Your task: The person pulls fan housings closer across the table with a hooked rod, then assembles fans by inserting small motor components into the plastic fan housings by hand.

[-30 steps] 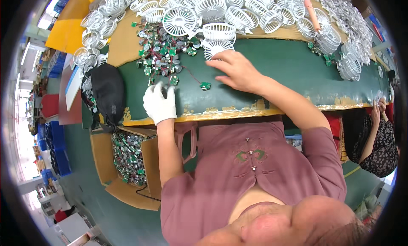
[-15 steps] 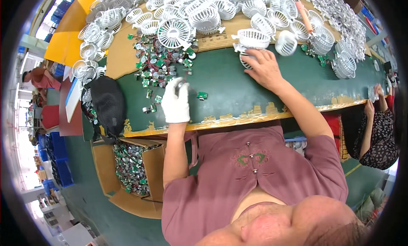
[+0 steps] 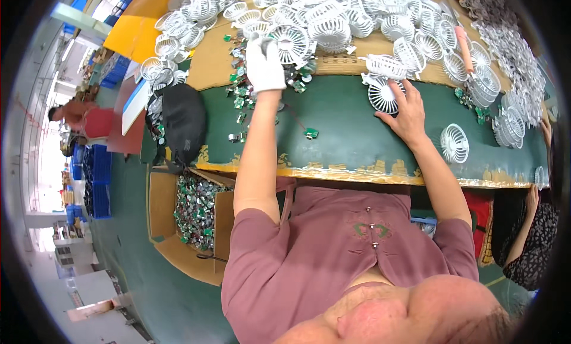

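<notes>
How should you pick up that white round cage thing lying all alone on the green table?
Take the lone white fan grille by its outer ring, coming from above with fingers on opposite edges. It looks to lie flat and apart from the heap, so the rim is free all round; the thin ribs in the middle look easier to bend.

- There is one view only, from a fisheye camera worn on the person's head.
- It looks steeply down over the person's chest and both forearms to the green worktable (image 3: 345, 142).
- The table lies close below; its straight front edge bows toward the rim.
- The dark round rim frames floor at the left and a co-worker's arm (image 3: 526, 225) at the right.
</notes>
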Action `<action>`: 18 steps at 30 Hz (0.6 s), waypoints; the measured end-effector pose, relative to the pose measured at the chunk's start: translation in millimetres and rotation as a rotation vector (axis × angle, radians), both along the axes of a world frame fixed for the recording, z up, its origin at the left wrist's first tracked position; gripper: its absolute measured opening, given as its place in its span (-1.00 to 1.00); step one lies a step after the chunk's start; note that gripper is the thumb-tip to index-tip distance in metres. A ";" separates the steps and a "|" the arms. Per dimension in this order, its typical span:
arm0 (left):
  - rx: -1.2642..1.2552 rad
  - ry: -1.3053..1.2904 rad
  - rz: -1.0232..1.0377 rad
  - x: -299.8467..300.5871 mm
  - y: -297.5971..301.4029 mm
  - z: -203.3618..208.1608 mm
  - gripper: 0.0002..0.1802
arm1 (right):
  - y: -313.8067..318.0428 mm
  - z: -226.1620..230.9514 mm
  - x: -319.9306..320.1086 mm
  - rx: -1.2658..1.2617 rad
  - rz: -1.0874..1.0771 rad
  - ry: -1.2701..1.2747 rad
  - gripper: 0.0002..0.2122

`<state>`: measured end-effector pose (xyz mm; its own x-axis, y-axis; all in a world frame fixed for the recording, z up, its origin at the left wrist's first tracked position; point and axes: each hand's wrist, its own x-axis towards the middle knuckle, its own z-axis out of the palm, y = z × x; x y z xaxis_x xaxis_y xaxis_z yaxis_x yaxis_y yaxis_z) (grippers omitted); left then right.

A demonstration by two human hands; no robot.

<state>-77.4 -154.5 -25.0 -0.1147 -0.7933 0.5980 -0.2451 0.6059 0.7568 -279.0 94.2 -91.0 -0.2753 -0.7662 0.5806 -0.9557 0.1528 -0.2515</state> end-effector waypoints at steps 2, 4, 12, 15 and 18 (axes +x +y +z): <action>0.143 0.031 -0.092 -13.1 -11.3 -14.4 -0.79 | -4.1 0.6 -1.9 -0.035 0.026 -0.100 -0.28; 0.073 -0.035 -0.134 -39.4 -10.9 -28.5 -0.75 | -5.1 2.9 -5.3 -0.106 0.092 -0.243 -0.31; -0.252 -0.456 -0.019 -127.3 43.0 -22.9 -0.65 | -1.1 -6.5 -24.4 -0.211 0.453 -1.467 -0.38; -0.043 -0.637 -0.149 -132.6 54.8 5.5 -0.62 | 5.5 -7.2 -32.8 -0.186 0.601 -1.749 -0.34; 0.039 -0.448 -0.588 -127.2 56.9 15.0 -0.61 | 11.3 2.7 -32.2 -0.188 0.737 -1.898 -0.26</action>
<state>-204.5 -97.6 -10.0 -0.7540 -0.5450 0.3667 -0.1783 0.7072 0.6842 -311.3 105.4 -88.3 -0.2348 -0.9697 0.0666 0.6141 -0.2011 -0.7632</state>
